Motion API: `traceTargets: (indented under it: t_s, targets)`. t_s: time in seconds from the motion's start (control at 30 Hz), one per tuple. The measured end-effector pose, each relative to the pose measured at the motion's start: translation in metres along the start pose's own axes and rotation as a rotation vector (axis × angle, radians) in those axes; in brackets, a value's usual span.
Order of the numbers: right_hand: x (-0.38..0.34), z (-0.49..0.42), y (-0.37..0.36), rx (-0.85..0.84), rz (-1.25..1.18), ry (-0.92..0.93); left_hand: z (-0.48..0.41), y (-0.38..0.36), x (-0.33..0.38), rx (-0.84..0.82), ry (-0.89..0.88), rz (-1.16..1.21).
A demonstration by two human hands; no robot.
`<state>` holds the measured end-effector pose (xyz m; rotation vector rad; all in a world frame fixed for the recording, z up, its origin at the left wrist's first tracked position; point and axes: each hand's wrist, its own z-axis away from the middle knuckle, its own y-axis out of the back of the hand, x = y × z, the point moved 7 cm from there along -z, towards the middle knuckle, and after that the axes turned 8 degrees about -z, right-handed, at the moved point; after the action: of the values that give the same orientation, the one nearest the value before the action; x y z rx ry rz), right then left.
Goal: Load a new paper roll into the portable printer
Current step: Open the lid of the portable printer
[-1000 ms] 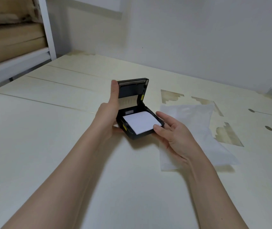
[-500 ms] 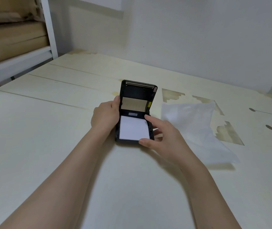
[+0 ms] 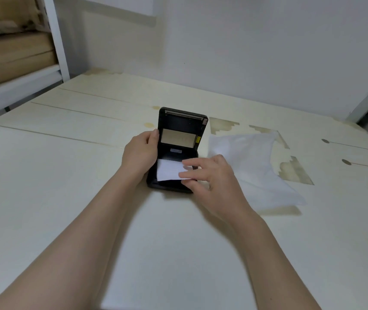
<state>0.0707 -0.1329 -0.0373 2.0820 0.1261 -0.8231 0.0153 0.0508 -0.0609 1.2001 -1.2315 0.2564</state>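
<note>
The portable printer (image 3: pixel 174 153) stands on the desk (image 3: pixel 66 175) in front of the person, with its lid (image 3: pixel 181 128) opened upward and leaning back, so the paper compartment is free to reach from above. The left hand (image 3: pixel 141 153) is closed around the left side of the printer, with the thumb near the hinge of the lid; I think it is there to keep the light body from sliding and to stop the lid from falling shut while the other hand works.

The right hand (image 3: pixel 207 175) pinches the loose end of the white paper (image 3: pixel 169 172) between thumb and fingers at the right front of the compartment. The paper lies over the front half of the printer. The roll itself is mostly hidden under this sheet and under the fingers, so I cannot say for sure if it already sits fully in its place. The end seems to be held out toward the front edge because it must pass over the cutting edge before the lid comes down.

To the right of the printer, a crumpled white wrapper (image 3: pixel 252 166) lies flat on the desk, probably put aside there so it does not disturb the work
</note>
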Motion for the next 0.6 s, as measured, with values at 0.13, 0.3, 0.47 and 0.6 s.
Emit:
traceTargets:
  t_s: [0.13, 0.3, 0.47, 0.6]
  targets:
    - [0.014, 0.018, 0.037, 0.241, -0.349, -0.285, 0.020, 0.006, -0.008, 0.123, 0.261, 0.208]
    - [0.048, 0.038, 0.091, 0.517, -0.431, -0.453, 0.054, 0.013, 0.037, 0.330, 0.171, 0.203]
    - [0.077, 0.060, 0.154, 0.786, -0.146, -0.453, 0.081, -0.030, 0.102, 0.207, -0.120, -0.078]
    - [0.107, 0.070, 0.178, 0.765, -0.017, -0.438, 0.107, -0.100, 0.141, -0.180, -0.353, -0.334]
